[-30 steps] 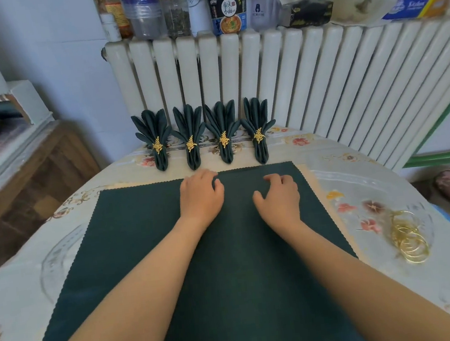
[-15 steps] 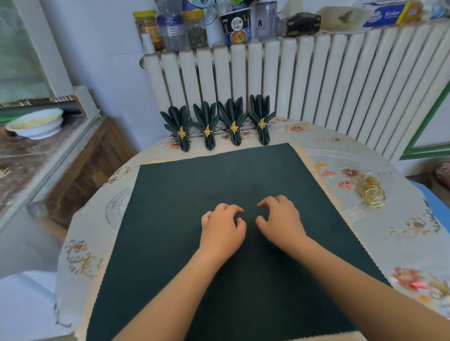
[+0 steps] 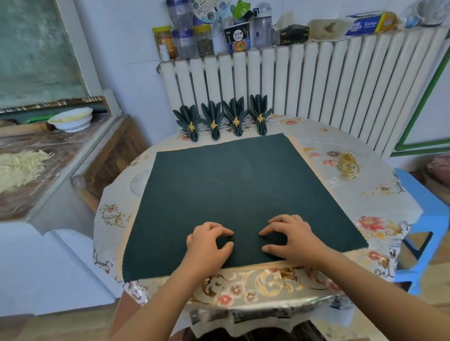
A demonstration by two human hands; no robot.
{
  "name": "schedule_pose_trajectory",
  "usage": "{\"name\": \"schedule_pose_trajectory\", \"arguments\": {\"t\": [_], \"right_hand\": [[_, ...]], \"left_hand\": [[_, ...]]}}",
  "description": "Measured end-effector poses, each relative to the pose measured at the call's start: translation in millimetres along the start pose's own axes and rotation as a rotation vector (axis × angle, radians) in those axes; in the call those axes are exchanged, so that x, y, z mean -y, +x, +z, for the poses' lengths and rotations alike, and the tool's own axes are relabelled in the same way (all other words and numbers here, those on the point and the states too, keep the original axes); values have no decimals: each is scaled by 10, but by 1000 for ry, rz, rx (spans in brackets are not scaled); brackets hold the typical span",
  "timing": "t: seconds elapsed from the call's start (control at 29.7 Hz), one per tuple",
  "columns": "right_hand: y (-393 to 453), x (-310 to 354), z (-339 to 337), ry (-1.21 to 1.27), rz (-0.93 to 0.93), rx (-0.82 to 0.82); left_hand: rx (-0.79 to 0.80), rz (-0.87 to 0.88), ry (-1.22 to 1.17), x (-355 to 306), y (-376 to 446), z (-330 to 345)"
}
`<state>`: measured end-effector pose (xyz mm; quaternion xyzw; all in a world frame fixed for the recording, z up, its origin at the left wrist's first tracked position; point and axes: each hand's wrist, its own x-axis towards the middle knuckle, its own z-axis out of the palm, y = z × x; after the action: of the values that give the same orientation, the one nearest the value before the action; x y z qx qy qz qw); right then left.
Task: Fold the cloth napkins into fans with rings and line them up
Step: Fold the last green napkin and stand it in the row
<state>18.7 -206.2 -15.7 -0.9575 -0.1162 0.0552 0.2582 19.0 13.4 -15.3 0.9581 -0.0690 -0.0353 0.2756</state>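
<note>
The surface [image 3: 383, 194] is carrying the flat green napkin [image 3: 234, 186], which is lying just in front of the four finished fans [image 3: 222, 118]. You are resting your left hand [image 3: 207, 244] and right hand [image 3: 290, 235] on the napkin's near edge, each grip curled, pinching nothing. The gold rings [image 3: 348, 164] are sitting right of the napkin.

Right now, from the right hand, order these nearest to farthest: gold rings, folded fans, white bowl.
From the right hand:
1. Gold rings, right side of the table.
2. Folded fans, row at the table's far edge.
3. White bowl, on the counter, far left.
</note>
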Motion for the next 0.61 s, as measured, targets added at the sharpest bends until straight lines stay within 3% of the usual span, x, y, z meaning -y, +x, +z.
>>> {"name": "schedule_pose_trajectory", "arguments": {"t": [0.2,0.61], "right_hand": [[-220,-29,-95,54,-52,145],[-238,36,-55,94,-48,-69]], "left_hand": [[118,7,-65,69,-209,-78],[288,8,-82,36,-160,-283]]}}
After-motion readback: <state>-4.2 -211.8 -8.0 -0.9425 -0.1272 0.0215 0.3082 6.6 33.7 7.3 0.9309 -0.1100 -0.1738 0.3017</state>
